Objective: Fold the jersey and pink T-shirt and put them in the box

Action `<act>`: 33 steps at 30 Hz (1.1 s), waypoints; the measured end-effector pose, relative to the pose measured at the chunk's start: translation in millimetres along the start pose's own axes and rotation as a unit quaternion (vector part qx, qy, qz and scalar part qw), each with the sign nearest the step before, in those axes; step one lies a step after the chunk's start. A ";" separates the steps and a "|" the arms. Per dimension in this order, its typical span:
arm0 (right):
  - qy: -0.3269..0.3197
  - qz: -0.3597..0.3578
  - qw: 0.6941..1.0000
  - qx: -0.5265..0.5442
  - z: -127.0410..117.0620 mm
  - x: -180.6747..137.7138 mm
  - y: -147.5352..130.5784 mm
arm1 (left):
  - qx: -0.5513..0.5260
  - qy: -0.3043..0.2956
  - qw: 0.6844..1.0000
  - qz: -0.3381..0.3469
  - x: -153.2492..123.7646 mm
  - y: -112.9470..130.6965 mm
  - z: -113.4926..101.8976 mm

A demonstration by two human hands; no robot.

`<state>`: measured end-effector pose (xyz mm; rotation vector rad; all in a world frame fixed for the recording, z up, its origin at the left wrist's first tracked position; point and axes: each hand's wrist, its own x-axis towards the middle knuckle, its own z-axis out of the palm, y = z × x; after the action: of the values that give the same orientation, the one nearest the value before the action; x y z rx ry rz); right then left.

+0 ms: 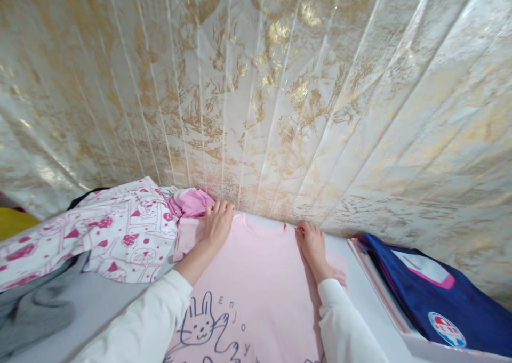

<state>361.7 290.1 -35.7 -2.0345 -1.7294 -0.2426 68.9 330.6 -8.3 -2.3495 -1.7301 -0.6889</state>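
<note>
A pale pink T-shirt (272,283) lies spread front side up, its neckline at the far end. A dark line drawing of a rabbit and scattered letters mark its front. At the shoulder left of the collar, my left hand (218,227) has its fingers bent over the fabric. My right hand (313,250) pinches the other shoulder near its edge. The right side of the shirt is turned inward, and part of a sleeve (338,267) shows beyond my right wrist. My forearms cover parts of the shirt's sides.
White clothing with pink prints (132,235), a bright pink garment (192,202) and a grey garment (40,304) lie on the left of the white table (108,304). Folded navy clothing (440,293) is stacked at right. A gold-patterned curtain (256,86) hangs behind.
</note>
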 end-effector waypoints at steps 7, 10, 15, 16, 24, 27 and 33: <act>-0.031 -0.086 0.996 0.023 -21.9 -79.1 16.1 | -0.043 -0.070 0.987 0.138 -75.0 35.2 -6.5; -0.087 -0.080 0.992 -0.034 -25.8 -105.7 45.2 | -0.043 -0.129 0.984 0.118 -93.3 24.9 -1.8; -0.102 -0.047 0.992 -0.061 -52.3 -100.1 85.3 | -0.059 -0.156 0.976 0.137 -89.8 11.1 -8.0; -0.098 -0.053 0.992 -0.059 -59.4 -100.7 83.5 | -0.063 -0.156 0.975 0.143 -91.9 12.2 -12.8; -0.086 -0.172 0.981 0.017 -71.4 -200.6 -32.6 | -0.097 -0.164 0.960 0.207 -162.1 31.7 -41.9; -0.129 -0.157 0.979 -0.021 -72.8 -219.8 -49.4 | -0.089 -0.181 0.956 0.212 -171.7 23.7 -44.7; -0.148 -0.117 0.979 -0.080 -77.8 -207.3 -25.0 | -0.109 -0.221 0.941 0.231 -155.6 -1.7 -47.6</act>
<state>309.1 73.9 -47.9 -2.0603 -2.2032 -0.1627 18.1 178.4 -35.1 -3.0974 -1.1740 -0.2992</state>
